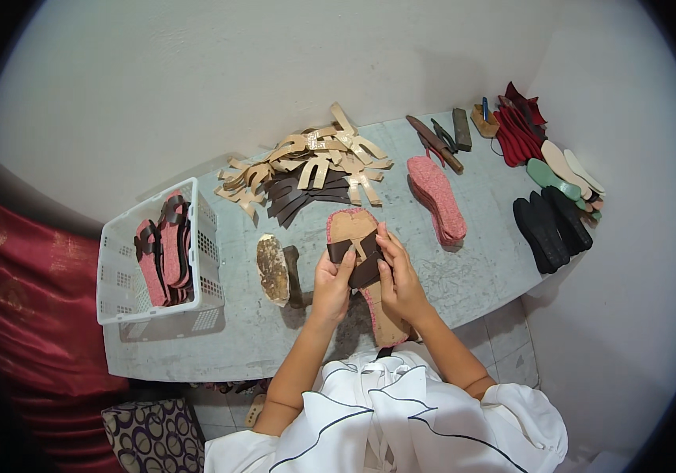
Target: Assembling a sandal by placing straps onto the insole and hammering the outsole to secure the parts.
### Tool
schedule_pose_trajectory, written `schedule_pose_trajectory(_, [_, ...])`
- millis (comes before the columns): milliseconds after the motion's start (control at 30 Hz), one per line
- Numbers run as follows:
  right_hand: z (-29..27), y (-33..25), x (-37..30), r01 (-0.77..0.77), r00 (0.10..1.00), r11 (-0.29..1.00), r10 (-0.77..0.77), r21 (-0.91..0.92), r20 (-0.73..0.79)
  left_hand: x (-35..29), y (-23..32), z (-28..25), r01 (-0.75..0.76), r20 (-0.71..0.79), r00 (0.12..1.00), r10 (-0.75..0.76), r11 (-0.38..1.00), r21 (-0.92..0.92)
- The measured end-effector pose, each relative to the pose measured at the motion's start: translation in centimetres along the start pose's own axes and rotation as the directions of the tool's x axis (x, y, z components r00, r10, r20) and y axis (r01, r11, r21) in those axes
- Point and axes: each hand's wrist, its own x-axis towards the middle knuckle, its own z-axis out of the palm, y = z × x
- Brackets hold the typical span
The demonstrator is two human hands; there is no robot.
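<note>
Left hand (331, 285) and right hand (403, 285) grip a dark strap (365, 270) and tan sole (347, 226). Uneven pressure could skew the strap.

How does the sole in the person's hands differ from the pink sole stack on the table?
The held sole shows a mostly tan face; the pink sole stack shows a speckled pink top. A dark brown strap crosses the held sole; the pink sole stack's top is bare. Both are foot-shaped, with pink edges.
</note>
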Motion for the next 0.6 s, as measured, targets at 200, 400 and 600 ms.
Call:
schedule_pose_trajectory(200, [-1.8, 0.7, -0.7, 0.005, 0.997, 1.0, -0.006, -0.008, -0.071, 0.2, -1.8, 3.3, -0.297, 0.031, 0.954, 0.298, 0.925, 0.238])
schedule_pose_trajectory(400, [-4.1, 1.2, -1.0, -0.029, 0.997, 0.999, 0.027, -0.022, -0.074, 1.5, -2.4, 2.2, -0.136, 0.164, 0.983, 0.08, 0.921, 0.365])
schedule_pose_trajectory(600, [-6.2, 2.0, -1.4, -0.074, 0.992, 0.997, 0.074, 0.013, -0.106, 2.3, -1.8, 4.4, 0.029, 0.295, 0.945, -0.139, 0.937, 0.347])
